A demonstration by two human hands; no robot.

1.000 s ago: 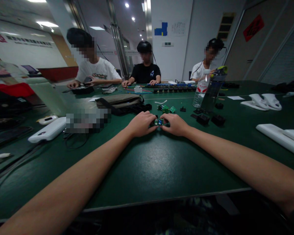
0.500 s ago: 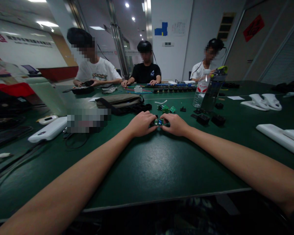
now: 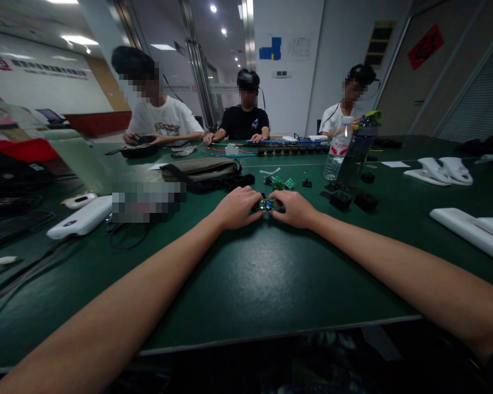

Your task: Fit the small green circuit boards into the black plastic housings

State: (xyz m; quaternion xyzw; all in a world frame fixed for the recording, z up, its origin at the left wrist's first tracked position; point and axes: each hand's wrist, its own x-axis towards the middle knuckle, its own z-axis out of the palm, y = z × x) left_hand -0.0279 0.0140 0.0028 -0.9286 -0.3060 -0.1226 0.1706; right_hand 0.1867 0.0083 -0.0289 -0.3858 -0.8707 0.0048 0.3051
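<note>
Between my two hands is a small green circuit board point(image 3: 267, 204) with bluish parts on its face. My left hand point(image 3: 239, 208) pinches its left side with fingers and thumb. On the opposite side, my right hand point(image 3: 294, 208) grips the right edge in the same way. The fingers cover both ends of the board. Just beyond my hands lie several more green circuit boards point(image 3: 277, 183) in a loose group. A small black part point(image 3: 307, 183) rests to their right.
Black box-shaped parts point(image 3: 340, 201) lie to the right, before a clear water bottle point(image 3: 336, 150) and a dark bottle point(image 3: 358, 153). White moulded pieces point(image 3: 472, 232) are at far right. A grey bag point(image 3: 203, 171) and a white power bank point(image 3: 80, 218) lie left. Several people sit across the table.
My hands and the circuit board stay almost in place. Across the table, the person in black has shifted their head slightly to the right.
</note>
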